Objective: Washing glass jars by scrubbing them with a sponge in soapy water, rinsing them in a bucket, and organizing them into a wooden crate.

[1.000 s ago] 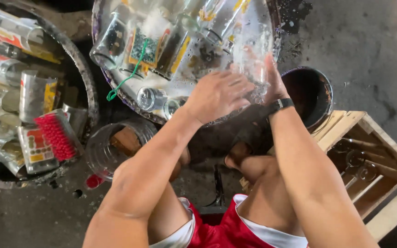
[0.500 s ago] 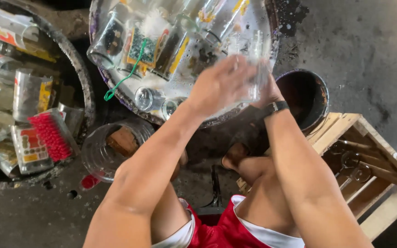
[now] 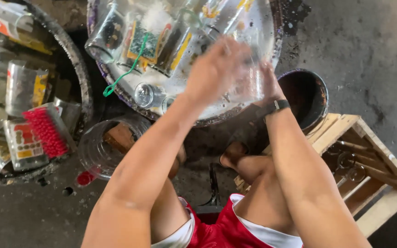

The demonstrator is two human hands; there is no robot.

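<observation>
**Clear glass bottle held over the wash basin, both hands on it**

The person squats on the floor over a wide round basin (image 3: 116, 87) of soapy water. Both hands meet above its near right part, around a clear glass bottle (image 3: 246, 80) that shows only as a blurred, see-through shape between them. The left hand (image 3: 214, 69) is curled over the bottle from the near side, fingers closed around it; motion blur hides the exact grip. The right hand (image 3: 265, 80), with a dark watch (image 3: 279, 105) at the wrist, lies against the bottle's far right side, and I cannot tell whether its fingers wrap it or only press on it.

Judging from how things lie, the work looks well short of finished. Several labelled bottles (image 3: 161, 41) lie soaking in the basin, along with a green cord (image 3: 127, 69). To the left, a dark tub (image 3: 76, 69) holds more bottles, and a red-bristled brush (image 3: 47, 131) lies on top. A clear jar (image 3: 102, 147) stands by the left knee. On the right, a dark bucket (image 3: 306, 96) sits just beside a wooden crate (image 3: 368, 179), where a few clear glass pieces lie in the compartments; much of the crate looks unfilled.
</observation>
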